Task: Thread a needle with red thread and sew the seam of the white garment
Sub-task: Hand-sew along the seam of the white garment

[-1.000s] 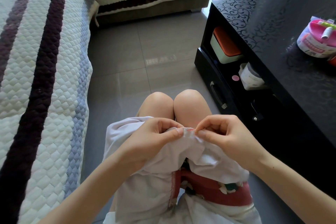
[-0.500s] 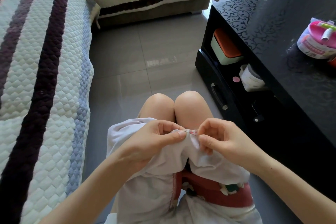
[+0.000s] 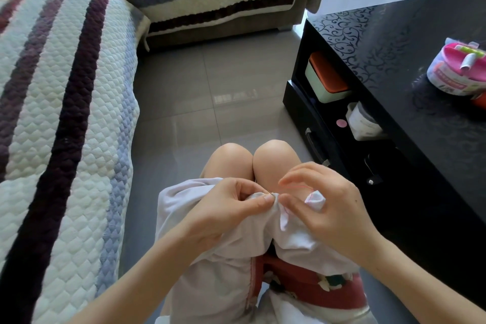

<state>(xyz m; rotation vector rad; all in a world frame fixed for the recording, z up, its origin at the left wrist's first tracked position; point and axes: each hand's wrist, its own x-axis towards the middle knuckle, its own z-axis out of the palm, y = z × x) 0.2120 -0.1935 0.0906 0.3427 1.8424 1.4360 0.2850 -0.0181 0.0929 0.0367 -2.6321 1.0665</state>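
Nearest, at 6 o'clock, drapes the crumpled white cotton garment (image 3: 223,271), its seam fold lifted toward 12. The left hand (image 3: 226,208) pinches that fold; the right hand (image 3: 328,208), at its 3 o'clock, grips cloth alongside. Between their thumb tips the thin steel needle (image 3: 271,193) pokes out, slanting toward 10 o'clock, red thread (image 3: 297,187) looping off toward 3.

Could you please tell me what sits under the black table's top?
A green box with an orange lid and a white jar; anything deeper is covered by the table top.
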